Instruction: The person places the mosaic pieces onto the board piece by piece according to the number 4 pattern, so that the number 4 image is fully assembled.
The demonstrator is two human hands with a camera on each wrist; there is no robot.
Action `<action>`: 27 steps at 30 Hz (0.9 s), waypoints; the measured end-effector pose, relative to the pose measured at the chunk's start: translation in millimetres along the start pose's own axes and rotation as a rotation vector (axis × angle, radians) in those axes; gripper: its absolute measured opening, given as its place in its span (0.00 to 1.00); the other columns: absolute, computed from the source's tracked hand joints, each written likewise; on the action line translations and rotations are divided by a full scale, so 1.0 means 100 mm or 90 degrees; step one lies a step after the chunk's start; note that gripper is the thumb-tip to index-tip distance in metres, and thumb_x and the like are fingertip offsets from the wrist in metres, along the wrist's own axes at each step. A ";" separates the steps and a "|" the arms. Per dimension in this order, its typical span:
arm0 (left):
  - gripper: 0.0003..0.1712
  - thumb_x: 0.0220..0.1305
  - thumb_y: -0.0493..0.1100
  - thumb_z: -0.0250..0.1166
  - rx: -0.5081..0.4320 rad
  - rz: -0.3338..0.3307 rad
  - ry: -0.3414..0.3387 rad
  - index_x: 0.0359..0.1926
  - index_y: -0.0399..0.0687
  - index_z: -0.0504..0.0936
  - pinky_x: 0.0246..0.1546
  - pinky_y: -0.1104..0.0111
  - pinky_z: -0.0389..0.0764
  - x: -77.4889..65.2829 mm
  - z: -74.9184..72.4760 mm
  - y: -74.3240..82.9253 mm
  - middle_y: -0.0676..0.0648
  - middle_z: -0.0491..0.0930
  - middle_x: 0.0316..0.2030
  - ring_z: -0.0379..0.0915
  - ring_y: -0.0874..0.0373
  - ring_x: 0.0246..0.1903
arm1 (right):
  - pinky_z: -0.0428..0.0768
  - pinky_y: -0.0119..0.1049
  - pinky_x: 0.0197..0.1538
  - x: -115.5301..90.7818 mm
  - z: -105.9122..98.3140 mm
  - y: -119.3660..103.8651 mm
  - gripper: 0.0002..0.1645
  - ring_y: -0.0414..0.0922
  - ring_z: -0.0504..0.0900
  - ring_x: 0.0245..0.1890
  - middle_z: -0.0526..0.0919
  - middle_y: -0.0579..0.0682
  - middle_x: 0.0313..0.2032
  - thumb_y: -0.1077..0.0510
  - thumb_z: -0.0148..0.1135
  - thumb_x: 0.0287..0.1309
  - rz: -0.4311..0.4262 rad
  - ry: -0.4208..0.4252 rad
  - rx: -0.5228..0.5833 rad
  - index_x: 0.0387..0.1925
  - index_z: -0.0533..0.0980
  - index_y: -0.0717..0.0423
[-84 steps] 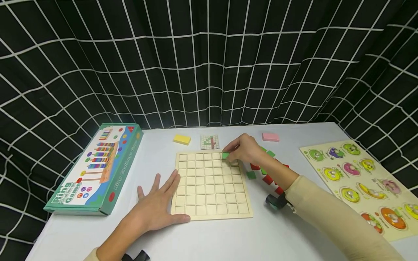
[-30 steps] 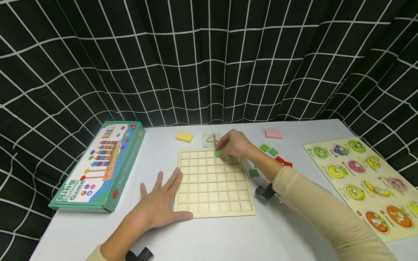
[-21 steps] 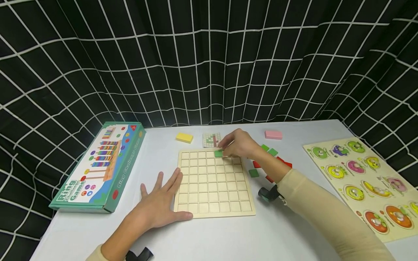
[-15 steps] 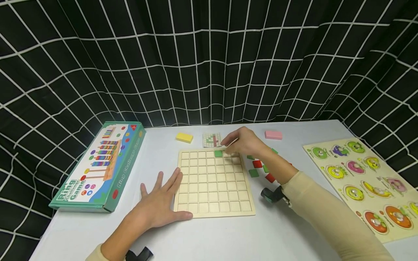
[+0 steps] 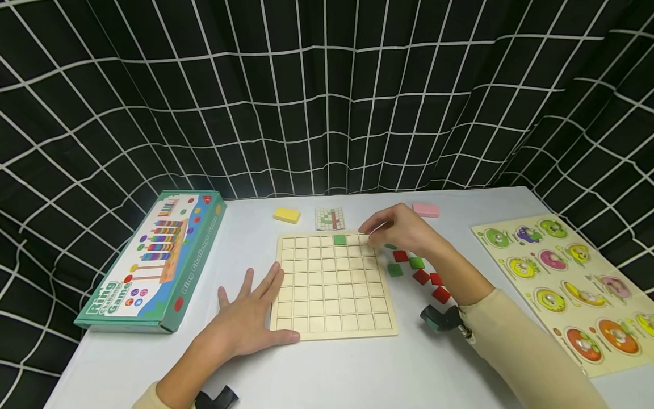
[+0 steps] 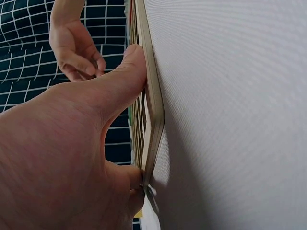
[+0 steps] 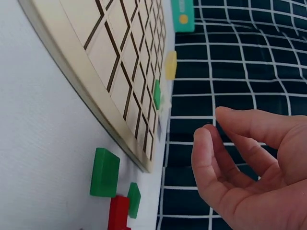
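Observation:
A square wooden grid board point(image 5: 332, 289) lies on the white table. One green tile point(image 5: 339, 240) sits in its far row, right of the middle. My left hand point(image 5: 245, 324) is spread flat at the board's near left corner, thumb along the front edge and fingertips on the left edge. In the left wrist view the thumb point(image 6: 129, 62) rests on the rim. My right hand point(image 5: 403, 230) hovers over the board's far right corner, fingers loosely bent and nothing between them, as the right wrist view shows thumb and fingers apart. Loose red and green tiles point(image 5: 420, 276) lie beneath its wrist.
Behind the board lie a small pattern card point(image 5: 329, 218), a yellow block point(image 5: 286, 215) and a pink block point(image 5: 426, 211). A boxed ring game point(image 5: 153, 255) stands at the left. A fruit puzzle board point(image 5: 562, 284) lies at the right. A gridded black curtain point(image 5: 327, 113) hangs behind.
My right hand set the green tile into the board's far row, let go of it, and drew back to the right. My left hand has stayed at the board's corner.

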State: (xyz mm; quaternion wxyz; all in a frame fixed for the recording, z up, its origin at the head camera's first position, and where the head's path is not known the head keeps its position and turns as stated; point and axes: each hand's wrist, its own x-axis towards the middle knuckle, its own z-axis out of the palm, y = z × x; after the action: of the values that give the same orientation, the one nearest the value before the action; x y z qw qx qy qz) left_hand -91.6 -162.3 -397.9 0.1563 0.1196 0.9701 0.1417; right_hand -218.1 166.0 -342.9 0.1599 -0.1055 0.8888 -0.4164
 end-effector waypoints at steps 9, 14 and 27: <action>0.73 0.50 0.84 0.65 0.003 0.002 0.002 0.85 0.54 0.44 0.61 0.15 0.37 0.00 0.01 0.00 0.54 0.37 0.85 0.32 0.31 0.81 | 0.84 0.47 0.52 -0.19 -0.08 0.11 0.16 0.48 0.84 0.41 0.90 0.56 0.44 0.63 0.72 0.59 0.014 0.005 0.023 0.50 0.87 0.59; 0.74 0.50 0.84 0.65 0.006 0.003 0.003 0.85 0.54 0.44 0.61 0.15 0.37 0.01 0.01 0.00 0.54 0.37 0.85 0.32 0.31 0.81 | 0.85 0.45 0.52 -0.28 -0.12 0.21 0.17 0.48 0.87 0.41 0.89 0.59 0.47 0.63 0.72 0.60 0.018 -0.009 0.052 0.51 0.86 0.61; 0.74 0.49 0.85 0.65 0.005 -0.005 -0.010 0.85 0.56 0.43 0.61 0.15 0.36 0.02 0.01 0.00 0.56 0.36 0.85 0.31 0.32 0.82 | 0.84 0.34 0.46 -0.35 -0.12 0.39 0.15 0.47 0.84 0.41 0.88 0.61 0.45 0.66 0.73 0.58 0.045 -0.036 0.089 0.48 0.86 0.65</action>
State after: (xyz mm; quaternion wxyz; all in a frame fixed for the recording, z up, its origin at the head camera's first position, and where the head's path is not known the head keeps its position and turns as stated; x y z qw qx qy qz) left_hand -93.2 -161.5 -399.0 0.1640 0.1176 0.9699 0.1361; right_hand -192.3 210.6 -358.7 0.2066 -0.0745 0.8556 -0.4687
